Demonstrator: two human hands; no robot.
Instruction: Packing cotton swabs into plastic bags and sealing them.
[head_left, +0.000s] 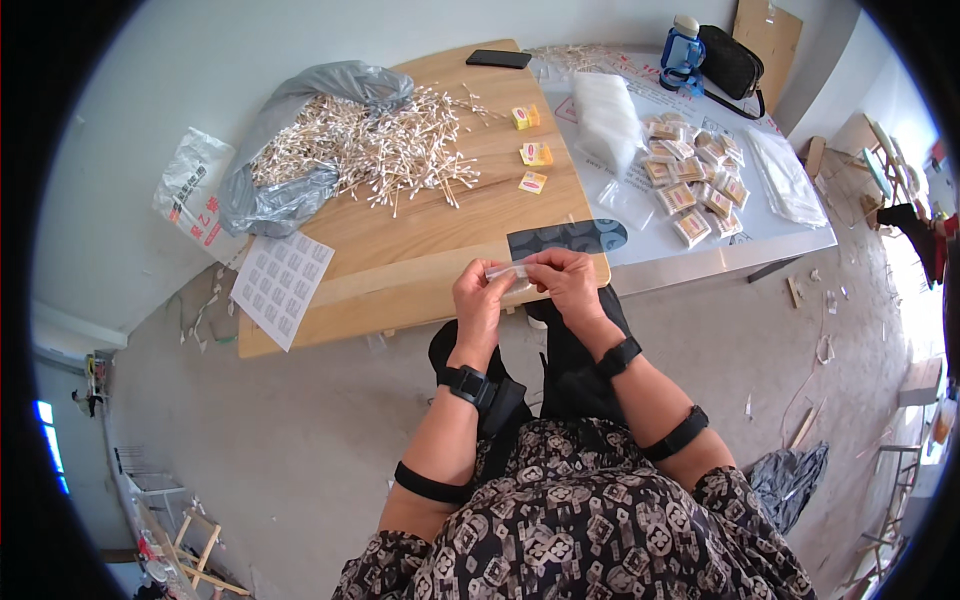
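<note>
Just past the table's near edge, my left hand (474, 302) and my right hand (570, 286) meet, fingertips pinched on a small clear plastic bag (519, 286). What is inside the bag, if anything, I cannot make out. Under and beyond my right hand lies a dark sheet with round shapes (572, 237). A big heap of cotton swabs (400, 145) spills from a grey plastic bag (278, 204) on the wooden table (420, 255). Small yellow cards lie in separate stacks (536, 154) toward the table's right side.
On the adjoining grey table (660, 262) are several filled small packs (692, 196), a stack of clear bags (606, 115), more plastic bags (784, 178), a blue bottle (682, 55) and a black pouch (730, 62). A label sheet (283, 283) overhangs the left edge. A phone (499, 59) lies at the back.
</note>
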